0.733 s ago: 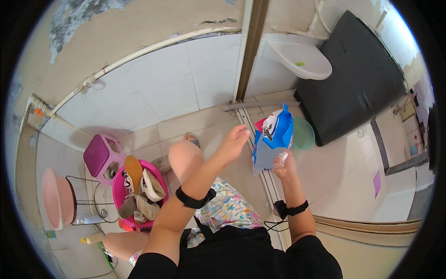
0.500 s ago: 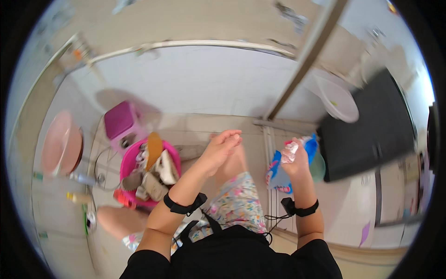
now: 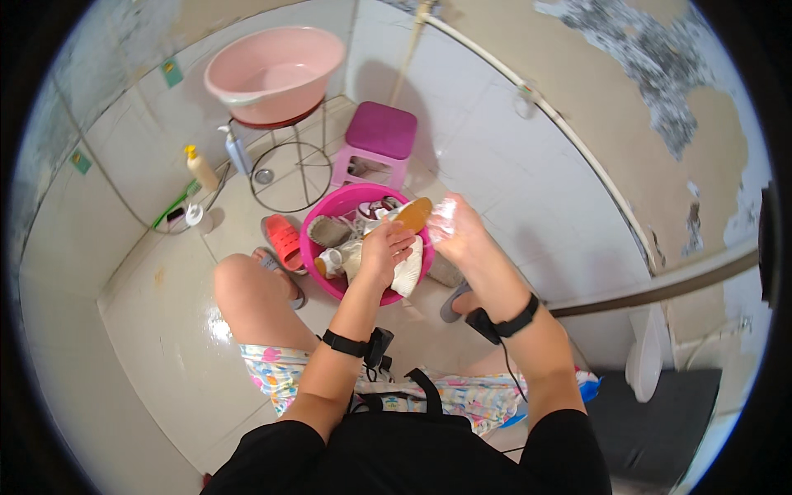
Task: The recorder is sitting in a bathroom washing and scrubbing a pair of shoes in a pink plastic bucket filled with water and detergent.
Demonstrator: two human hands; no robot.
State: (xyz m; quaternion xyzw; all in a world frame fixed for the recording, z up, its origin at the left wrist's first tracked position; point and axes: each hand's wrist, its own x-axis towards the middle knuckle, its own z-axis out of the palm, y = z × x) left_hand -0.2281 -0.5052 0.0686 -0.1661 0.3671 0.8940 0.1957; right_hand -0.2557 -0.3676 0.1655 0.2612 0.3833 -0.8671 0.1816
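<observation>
My right hand [image 3: 467,241] is cupped around a heap of white powder [image 3: 444,216] beside the right rim of a bright pink tub [image 3: 323,279]. My left hand [image 3: 384,251] hangs over the tub with its fingers apart and slightly curled; it appears to hold nothing. Several shoes fill the tub. Among them are a greyish-beige shoe [image 3: 329,232], a white shoe [image 3: 407,269] and one with a tan sole [image 3: 414,214] lying between my hands. Whether my left fingertips touch a shoe, I cannot tell.
Behind the tub stands a purple-topped stool [image 3: 381,130]. A pale pink basin [image 3: 276,70] rests on a wire stand. Bottles [image 3: 200,170] line the left wall, near a red slipper [image 3: 285,242]. At the lower right are a black panel [image 3: 660,429] and a partly hidden blue bag [image 3: 588,386].
My view has swung left. My right hand has moved with the white powder from beside the blue bag to the tub, and my left hand is now over the shoes.
</observation>
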